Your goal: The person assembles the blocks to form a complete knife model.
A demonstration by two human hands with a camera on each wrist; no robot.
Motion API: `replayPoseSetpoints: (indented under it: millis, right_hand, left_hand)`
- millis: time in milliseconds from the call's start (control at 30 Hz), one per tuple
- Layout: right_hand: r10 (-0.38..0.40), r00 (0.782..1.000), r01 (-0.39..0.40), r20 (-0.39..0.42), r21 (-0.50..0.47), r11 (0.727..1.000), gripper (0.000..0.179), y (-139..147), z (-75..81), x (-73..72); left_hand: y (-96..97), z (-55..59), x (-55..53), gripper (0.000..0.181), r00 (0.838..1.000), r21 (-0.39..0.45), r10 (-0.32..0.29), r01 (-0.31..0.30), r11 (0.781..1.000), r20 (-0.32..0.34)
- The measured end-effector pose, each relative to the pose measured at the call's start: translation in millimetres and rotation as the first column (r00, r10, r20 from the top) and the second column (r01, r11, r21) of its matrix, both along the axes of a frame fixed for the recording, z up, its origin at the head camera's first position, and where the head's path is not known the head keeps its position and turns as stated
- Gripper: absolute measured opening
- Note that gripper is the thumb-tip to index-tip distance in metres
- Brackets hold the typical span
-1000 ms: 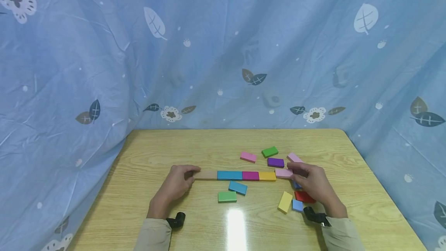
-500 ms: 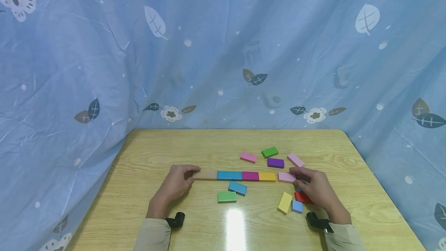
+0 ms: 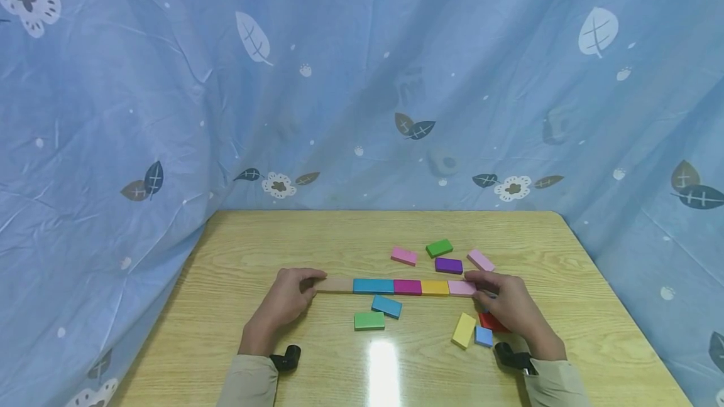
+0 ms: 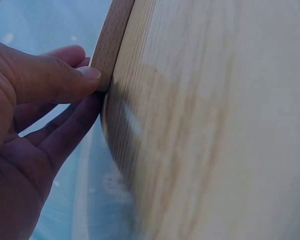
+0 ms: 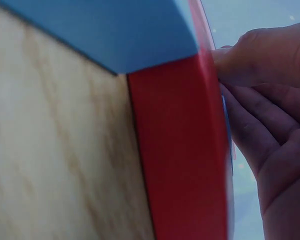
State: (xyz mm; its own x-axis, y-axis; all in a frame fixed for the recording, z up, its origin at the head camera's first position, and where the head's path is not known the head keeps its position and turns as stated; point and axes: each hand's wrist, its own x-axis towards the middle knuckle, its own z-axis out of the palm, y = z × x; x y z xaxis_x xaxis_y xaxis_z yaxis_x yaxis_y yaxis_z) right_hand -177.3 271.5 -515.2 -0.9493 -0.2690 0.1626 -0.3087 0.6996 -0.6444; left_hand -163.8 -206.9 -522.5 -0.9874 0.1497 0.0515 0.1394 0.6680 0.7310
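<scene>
Pale pink block: moved leftward, together with the right hand, since the earlier head view; its gap to the orange block has closed.
Right fingers: thumb and fingers pinch the pale pink block at its right end.
Left hand: thumb and fingers pinch the outer end of the wooden strip, seen close in the left wrist view.
Row between the hands: wooden strip, long blue block, magenta block, orange block and pale pink block, lying end to end in a straight line.
Near side of the row: short blue block, lying askew, with the light green block beside it.
Near side, by the right hand: yellow block, small blue block and red block, the last partly hidden by the hand in the head view.
Far side of the row: rose block, dark green block, purple block and a second pink block, set at differing angles.
Wrists: black cameras below beige sleeves.
Support: wood-grained tabletop, with a bright reflection near its front.
Background: blue cloth printed with leaves and flowers.
</scene>
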Motion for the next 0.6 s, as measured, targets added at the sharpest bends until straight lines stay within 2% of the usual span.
replayPoseSetpoints:
  millis: [600]
  right_hand:
    - [-0.007,1.000,0.007,-0.023,-0.003,1.000,0.037,-0.9,-1.5,-1.9]
  left_hand:
    - [2.3,-0.7,-1.9,0.037,0.999,-0.017,-0.027,0.026,1.000,-0.043]
